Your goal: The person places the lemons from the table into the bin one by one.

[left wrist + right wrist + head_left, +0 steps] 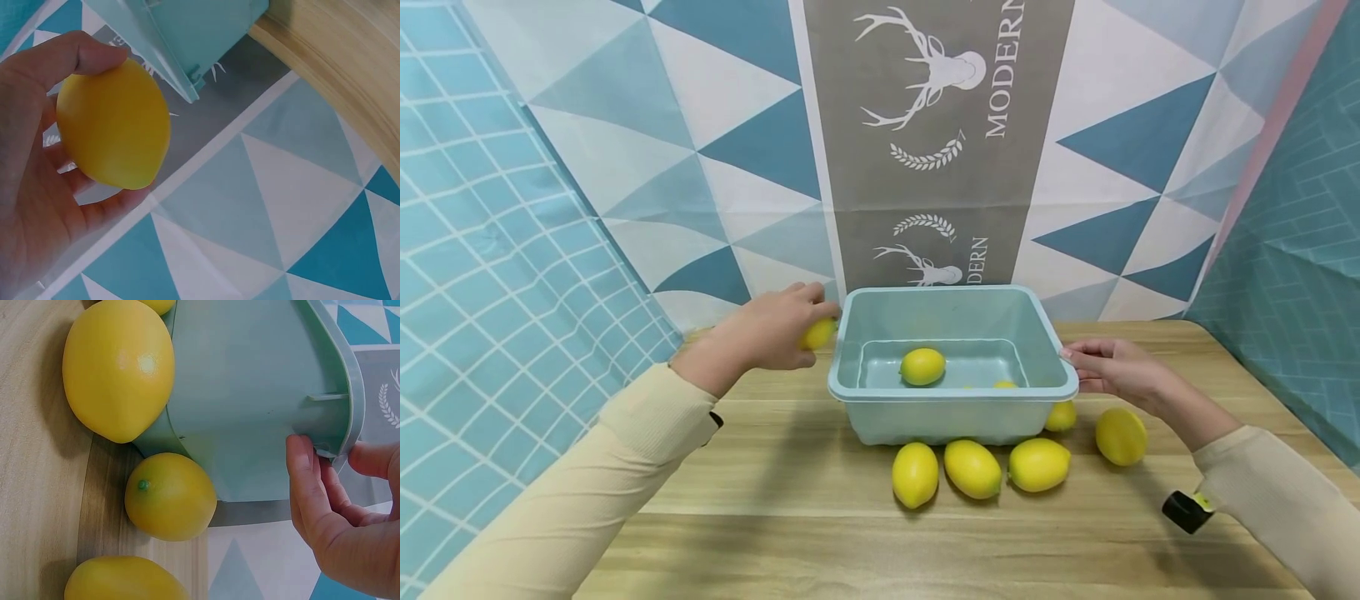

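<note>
A lemon (pixel 819 334) is held in my left hand (pixel 767 327), just outside the left rim of a light blue plastic bin (pixel 947 417). In the left wrist view the thumb and fingers curl around that lemon (pixel 115 125), beside the bin's edge (pixel 156 56). My right hand (pixel 1112 371) pinches the bin's right rim; the right wrist view has the thumb on top of the rim (pixel 353 394) and the fingers beneath it. Inside the bin lies one whole lemon (pixel 922 367), and part of another lemon (pixel 1005 385) shows behind the front wall.
Along the bin's front are three lemons, a left one (pixel 915 476), a middle one (pixel 973 469) and a right one (pixel 1039 465). Another lemon (pixel 1062 416) sits by the bin's right corner, with one more (pixel 1121 437) farther right. A patterned cloth (pixel 760 167) hangs behind the wooden table (pixel 820 533).
</note>
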Motion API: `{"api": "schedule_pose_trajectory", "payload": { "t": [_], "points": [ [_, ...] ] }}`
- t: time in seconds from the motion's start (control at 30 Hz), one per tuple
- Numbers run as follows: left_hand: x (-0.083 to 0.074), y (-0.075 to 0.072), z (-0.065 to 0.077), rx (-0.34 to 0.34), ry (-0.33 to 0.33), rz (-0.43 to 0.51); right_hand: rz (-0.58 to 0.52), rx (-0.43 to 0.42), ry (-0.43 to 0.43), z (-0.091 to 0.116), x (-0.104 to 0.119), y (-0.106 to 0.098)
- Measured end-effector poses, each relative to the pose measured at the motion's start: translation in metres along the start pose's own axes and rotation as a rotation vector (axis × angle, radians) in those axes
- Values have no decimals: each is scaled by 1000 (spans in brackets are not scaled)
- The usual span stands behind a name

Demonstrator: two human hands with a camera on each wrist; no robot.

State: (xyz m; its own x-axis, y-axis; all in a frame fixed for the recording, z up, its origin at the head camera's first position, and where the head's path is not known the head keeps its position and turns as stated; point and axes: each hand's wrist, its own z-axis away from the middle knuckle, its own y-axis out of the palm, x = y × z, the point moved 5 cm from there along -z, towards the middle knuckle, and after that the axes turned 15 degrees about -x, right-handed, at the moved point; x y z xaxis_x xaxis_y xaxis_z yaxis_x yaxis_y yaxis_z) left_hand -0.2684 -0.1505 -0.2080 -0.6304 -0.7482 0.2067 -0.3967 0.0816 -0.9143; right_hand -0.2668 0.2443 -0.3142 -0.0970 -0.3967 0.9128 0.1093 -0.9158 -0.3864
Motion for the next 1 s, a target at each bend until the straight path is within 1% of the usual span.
{"api": "schedule_pose_trajectory", "payload": {
  "t": [0.27, 0.47, 0.57, 0.8, 1.0],
  "points": [
    [-12, -9, -10, -64, 64, -40, -6, -2, 6, 0, 0, 0],
    [-20, -11, -19, -83, 107, -59, -10, -3, 12, 0, 0, 0],
    [-22, -12, -24, -77, 111, -57, -10, -3, 13, 1, 1, 0],
    [-29, -15, -35, -46, 98, 13, -12, 4, 7, 2, 1, 1],
    [-35, -17, -44, -24, 108, 24, -8, 7, 3, 1, 1, 1]
  ]
}}
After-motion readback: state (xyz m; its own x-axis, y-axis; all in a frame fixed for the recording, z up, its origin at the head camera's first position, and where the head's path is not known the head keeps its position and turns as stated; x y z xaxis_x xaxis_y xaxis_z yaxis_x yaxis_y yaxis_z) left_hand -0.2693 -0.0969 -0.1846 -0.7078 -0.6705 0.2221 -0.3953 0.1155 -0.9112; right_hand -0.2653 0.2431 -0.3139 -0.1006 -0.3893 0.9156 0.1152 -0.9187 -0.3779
